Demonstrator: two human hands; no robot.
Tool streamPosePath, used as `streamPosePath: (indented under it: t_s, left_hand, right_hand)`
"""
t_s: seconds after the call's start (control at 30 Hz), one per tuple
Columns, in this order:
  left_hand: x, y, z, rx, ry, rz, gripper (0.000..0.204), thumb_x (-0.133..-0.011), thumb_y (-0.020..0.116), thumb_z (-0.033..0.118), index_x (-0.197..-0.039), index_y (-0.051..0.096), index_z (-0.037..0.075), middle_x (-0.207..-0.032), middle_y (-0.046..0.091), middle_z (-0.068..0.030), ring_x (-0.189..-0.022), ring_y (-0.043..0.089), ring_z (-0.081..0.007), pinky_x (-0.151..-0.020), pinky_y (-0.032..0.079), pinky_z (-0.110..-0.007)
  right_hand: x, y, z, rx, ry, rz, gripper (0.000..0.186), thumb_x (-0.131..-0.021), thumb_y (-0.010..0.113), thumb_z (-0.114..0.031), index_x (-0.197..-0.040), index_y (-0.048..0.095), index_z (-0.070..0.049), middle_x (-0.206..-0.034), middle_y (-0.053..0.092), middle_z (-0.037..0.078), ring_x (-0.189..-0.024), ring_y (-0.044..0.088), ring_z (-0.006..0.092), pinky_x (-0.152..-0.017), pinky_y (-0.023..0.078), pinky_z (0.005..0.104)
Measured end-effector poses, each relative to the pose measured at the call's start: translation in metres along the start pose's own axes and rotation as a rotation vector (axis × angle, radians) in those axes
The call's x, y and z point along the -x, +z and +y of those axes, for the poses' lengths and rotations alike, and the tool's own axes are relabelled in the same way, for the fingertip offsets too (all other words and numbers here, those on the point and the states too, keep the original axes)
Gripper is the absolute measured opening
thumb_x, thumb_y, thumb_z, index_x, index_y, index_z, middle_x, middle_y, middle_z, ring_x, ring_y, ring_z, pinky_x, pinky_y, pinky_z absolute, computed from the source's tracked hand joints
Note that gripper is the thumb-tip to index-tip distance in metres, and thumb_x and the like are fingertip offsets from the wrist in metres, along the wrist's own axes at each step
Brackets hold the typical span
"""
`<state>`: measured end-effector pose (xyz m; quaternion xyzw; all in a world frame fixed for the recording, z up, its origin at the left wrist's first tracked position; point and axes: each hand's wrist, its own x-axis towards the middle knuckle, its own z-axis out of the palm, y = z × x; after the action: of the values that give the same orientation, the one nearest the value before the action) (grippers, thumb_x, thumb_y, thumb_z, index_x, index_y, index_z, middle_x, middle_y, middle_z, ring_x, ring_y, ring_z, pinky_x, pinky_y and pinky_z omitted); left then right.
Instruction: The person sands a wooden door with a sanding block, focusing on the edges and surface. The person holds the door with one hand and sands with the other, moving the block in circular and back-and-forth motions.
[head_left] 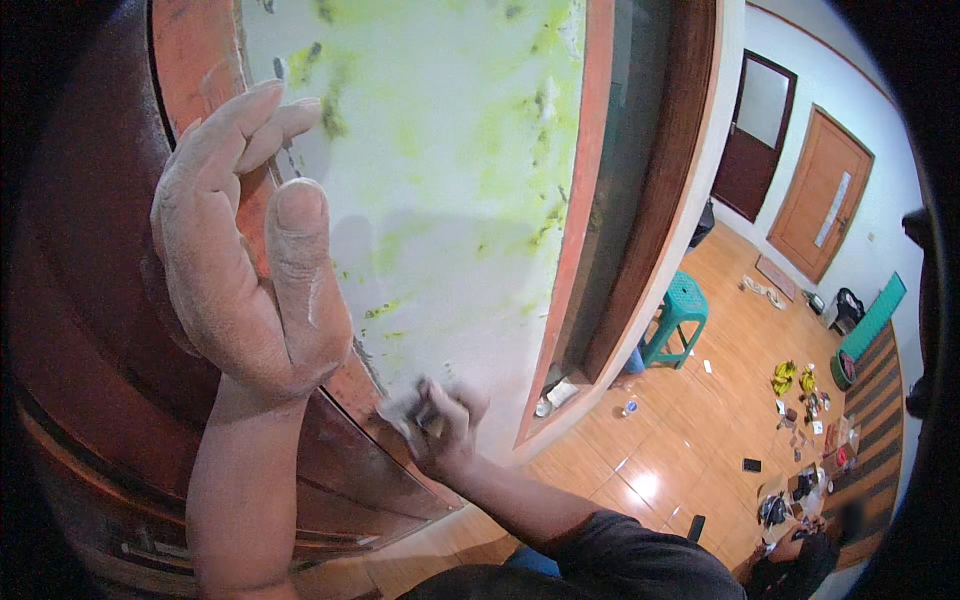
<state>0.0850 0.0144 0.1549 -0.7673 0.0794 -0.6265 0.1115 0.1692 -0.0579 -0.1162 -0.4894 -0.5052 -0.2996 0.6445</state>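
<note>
My left hand (250,240), coated in pale dust, is raised at the edge of a wall panel (450,270) patched white and yellow-green. Its fingers bend loosely and the thumb stands apart, with nothing held. Lower down, my right hand (450,430) is at the panel's lower left part, its fingers curled and smeared by motion. Something small and greyish shows at those fingers, too blurred to name. Dust covers that hand too. Orange-pink strips (568,240) border the panel.
A dark red-brown wooden door (90,330) fills the left. Right of the panel is a window frame (650,200). Behind it stand a green plastic stool (683,300) and, on the tiled floor (660,440), bananas (784,377), a phone (752,465) and scattered items. A person (800,560) is at lower right.
</note>
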Motion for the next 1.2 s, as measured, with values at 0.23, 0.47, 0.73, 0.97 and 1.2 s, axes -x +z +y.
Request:
streamPosePath:
  t_s: [0.23, 0.47, 0.73, 0.97, 1.2]
  left_hand:
    - [0.001, 0.006, 0.001, -0.023, -0.003, 0.052, 0.041, -0.112, 0.043, 0.015, -0.142, 0.043, -0.013, -0.135, 0.059, -0.0271, -0.125, 0.061, -0.0320, -0.114, 0.044, -0.044]
    - [0.005, 0.007, 0.001, 0.032, -0.052, 0.067, 0.041, -0.112, 0.042, 0.015, -0.141, 0.042, -0.013, -0.134, 0.060, -0.0289, -0.127, 0.060, -0.0326, -0.115, 0.043, -0.045]
    - [0.001, 0.006, 0.005, -0.023, -0.030, 0.036, 0.037, -0.112, 0.038, 0.010, -0.139, 0.040, -0.014, -0.135, 0.060, -0.0293, -0.128, 0.059, -0.0343, -0.116, 0.042, -0.047]
    - [0.002, 0.010, 0.005, 0.093, -0.092, 0.094, 0.037, -0.111, 0.041, 0.009, -0.140, 0.043, -0.012, -0.134, 0.061, -0.0286, -0.126, 0.061, -0.0325, -0.114, 0.044, -0.044]
    - [-0.003, 0.002, 0.003, -0.041, 0.008, -0.004, 0.037, -0.110, 0.043, 0.007, -0.141, 0.044, -0.012, -0.131, 0.062, -0.0277, -0.123, 0.062, -0.0291, -0.111, 0.046, -0.041]
  right_hand:
    - [-0.026, 0.007, -0.002, 0.052, 0.014, -0.002, 0.080, -0.070, 0.095, -0.017, -0.139, 0.054, -0.003, -0.118, 0.059, 0.013, -0.103, 0.053, 0.0300, -0.093, 0.041, 0.0424]
    - [-0.032, 0.008, -0.005, 0.053, -0.008, 0.056, 0.082, -0.071, 0.092, -0.017, -0.142, 0.053, -0.005, -0.119, 0.059, 0.013, -0.102, 0.052, 0.0293, -0.093, 0.039, 0.0444]
    - [-0.011, 0.001, -0.001, 0.077, 0.085, -0.004, 0.077, -0.072, 0.093, -0.019, -0.139, 0.058, -0.006, -0.117, 0.061, 0.009, -0.106, 0.055, 0.0284, -0.092, 0.039, 0.0432]
    - [-0.040, 0.013, -0.005, 0.049, 0.073, 0.074, 0.078, -0.073, 0.090, -0.013, -0.141, 0.054, 0.000, -0.123, 0.059, 0.013, -0.110, 0.053, 0.0301, -0.096, 0.041, 0.0411]
    - [0.013, -0.009, 0.004, 0.063, 0.103, -0.017, 0.076, -0.073, 0.092, -0.021, -0.140, 0.058, -0.009, -0.117, 0.058, 0.009, -0.104, 0.055, 0.0282, -0.091, 0.036, 0.0443]
